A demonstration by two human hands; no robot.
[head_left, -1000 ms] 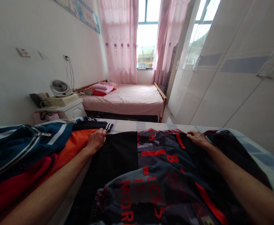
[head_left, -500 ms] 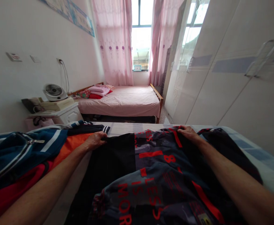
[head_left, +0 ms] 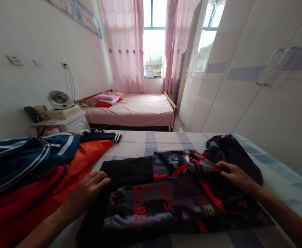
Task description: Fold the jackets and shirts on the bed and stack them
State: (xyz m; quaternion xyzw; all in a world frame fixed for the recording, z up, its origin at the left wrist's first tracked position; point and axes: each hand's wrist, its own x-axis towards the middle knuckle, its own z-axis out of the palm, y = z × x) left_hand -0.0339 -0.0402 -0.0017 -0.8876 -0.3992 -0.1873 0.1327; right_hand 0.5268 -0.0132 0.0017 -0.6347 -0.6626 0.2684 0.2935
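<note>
A black and grey printed jacket (head_left: 166, 193) with red lettering lies across the bed in front of me, partly folded over on itself. At its far left corner, the fingers of my left hand (head_left: 90, 187) are closed on the plain black cloth. My right hand (head_left: 235, 175) pinches the printed edge on the far right side. Past that hand, a dark bunched part (head_left: 233, 151) spreads over the sheet; I cannot tell whether it belongs to the same garment. A gathered cuff shows near the left end of the print.
Left of the jacket lies a heap of clothes: a blue zipped jacket (head_left: 29, 162), an orange garment (head_left: 89, 155) and a red one (head_left: 32, 193). Checked sheet (head_left: 135, 141) covers the near bed. Beyond are a pink bed (head_left: 140, 110), a fan (head_left: 60, 100) on a cabinet and white wardrobes (head_left: 218, 100).
Both hands have come nearer to me, bringing the jacket's far edge with them. The jacket now lies flatter and more folded, and more checked sheet shows behind it.
</note>
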